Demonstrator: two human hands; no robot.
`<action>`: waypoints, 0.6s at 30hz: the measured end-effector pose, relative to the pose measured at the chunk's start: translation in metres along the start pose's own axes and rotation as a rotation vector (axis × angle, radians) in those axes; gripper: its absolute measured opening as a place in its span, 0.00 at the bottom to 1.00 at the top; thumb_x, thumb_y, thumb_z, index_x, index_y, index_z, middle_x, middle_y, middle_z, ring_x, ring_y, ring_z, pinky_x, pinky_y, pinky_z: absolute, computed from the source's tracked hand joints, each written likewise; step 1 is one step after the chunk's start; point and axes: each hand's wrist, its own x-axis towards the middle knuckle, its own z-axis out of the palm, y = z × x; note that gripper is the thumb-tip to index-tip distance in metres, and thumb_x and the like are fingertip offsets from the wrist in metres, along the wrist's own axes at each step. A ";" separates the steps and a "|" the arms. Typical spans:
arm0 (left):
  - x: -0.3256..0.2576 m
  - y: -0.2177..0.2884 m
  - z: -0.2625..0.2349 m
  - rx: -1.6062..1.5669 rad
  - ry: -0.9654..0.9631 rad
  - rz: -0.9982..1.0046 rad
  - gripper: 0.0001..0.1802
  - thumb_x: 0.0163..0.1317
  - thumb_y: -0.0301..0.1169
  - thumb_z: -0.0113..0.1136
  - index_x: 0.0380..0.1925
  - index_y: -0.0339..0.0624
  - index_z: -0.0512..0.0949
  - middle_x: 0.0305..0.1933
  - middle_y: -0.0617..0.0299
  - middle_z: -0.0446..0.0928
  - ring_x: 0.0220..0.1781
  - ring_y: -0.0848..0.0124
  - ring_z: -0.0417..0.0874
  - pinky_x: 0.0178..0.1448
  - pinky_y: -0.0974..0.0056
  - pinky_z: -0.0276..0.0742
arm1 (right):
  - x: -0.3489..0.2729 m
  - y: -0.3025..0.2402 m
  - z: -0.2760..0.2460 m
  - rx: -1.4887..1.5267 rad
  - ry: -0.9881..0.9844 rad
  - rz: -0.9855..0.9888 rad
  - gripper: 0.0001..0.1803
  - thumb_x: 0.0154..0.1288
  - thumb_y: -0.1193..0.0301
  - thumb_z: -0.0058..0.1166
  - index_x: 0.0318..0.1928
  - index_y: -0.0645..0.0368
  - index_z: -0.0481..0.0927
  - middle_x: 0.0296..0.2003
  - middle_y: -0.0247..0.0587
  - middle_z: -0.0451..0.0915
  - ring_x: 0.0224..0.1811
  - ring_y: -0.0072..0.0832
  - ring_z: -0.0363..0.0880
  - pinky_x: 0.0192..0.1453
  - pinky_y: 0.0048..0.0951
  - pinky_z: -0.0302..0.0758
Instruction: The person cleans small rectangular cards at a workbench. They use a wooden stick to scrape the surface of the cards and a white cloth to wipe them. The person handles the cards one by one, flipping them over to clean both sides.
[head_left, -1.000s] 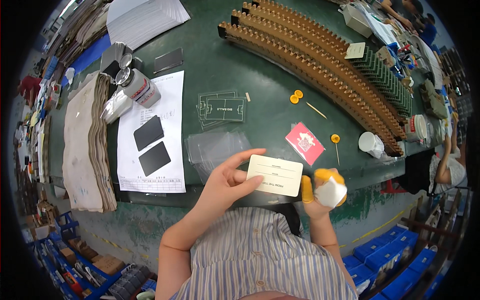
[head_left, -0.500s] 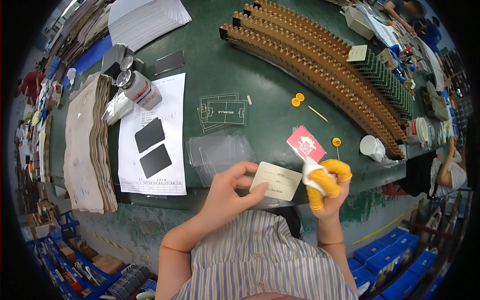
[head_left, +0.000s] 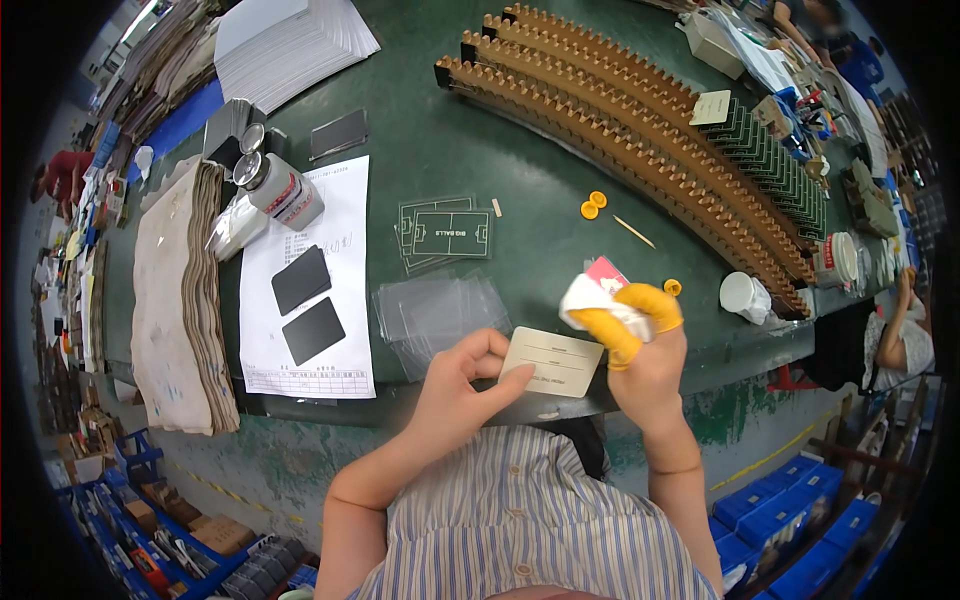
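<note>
My left hand point(head_left: 462, 385) pinches a cream rectangular card point(head_left: 553, 361) by its left edge, just over the near edge of the green table point(head_left: 500, 130). My right hand point(head_left: 643, 345), with orange rubber finger covers, is closed on a crumpled white cloth point(head_left: 585, 296) at the card's right end. A red packet point(head_left: 607, 270) lies just behind the cloth. Clear plastic sleeves point(head_left: 437, 313) sit on the table beyond my left hand.
A white form sheet point(head_left: 318, 240) holds two black cards point(head_left: 306, 305). Beside it are a stack of brown boards point(head_left: 180, 300), a small jar point(head_left: 283, 187), clear printed plates point(head_left: 447, 232), orange caps point(head_left: 592, 205), long toothed wooden racks point(head_left: 640, 140), and a white cup point(head_left: 745, 293).
My right hand has lifted the white cloth up and away from the card's surface to its right end. The left hand keeps holding the card, shifted slightly lower.
</note>
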 end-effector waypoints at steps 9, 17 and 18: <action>0.004 0.011 0.001 -0.311 0.032 -0.094 0.05 0.62 0.25 0.54 0.35 0.38 0.69 0.39 0.48 0.82 0.40 0.67 0.85 0.53 0.66 0.73 | -0.023 0.017 -0.014 0.157 0.080 0.128 0.18 0.48 0.79 0.54 0.41 0.50 0.85 0.38 0.44 0.74 0.40 0.39 0.75 0.47 0.35 0.73; 0.004 0.003 0.000 -0.339 0.043 -0.041 0.05 0.65 0.25 0.53 0.36 0.38 0.67 0.36 0.54 0.82 0.38 0.76 0.82 0.46 0.72 0.74 | -0.028 0.012 -0.010 0.132 -0.057 0.048 0.21 0.44 0.80 0.56 0.41 0.45 0.85 0.37 0.39 0.77 0.36 0.36 0.76 0.39 0.32 0.75; 0.004 0.003 0.002 -0.340 0.064 -0.039 0.05 0.65 0.25 0.54 0.36 0.38 0.68 0.36 0.54 0.82 0.38 0.78 0.81 0.46 0.73 0.74 | -0.029 0.012 -0.011 0.117 -0.068 0.040 0.21 0.44 0.80 0.56 0.41 0.45 0.85 0.37 0.39 0.77 0.36 0.36 0.76 0.38 0.32 0.75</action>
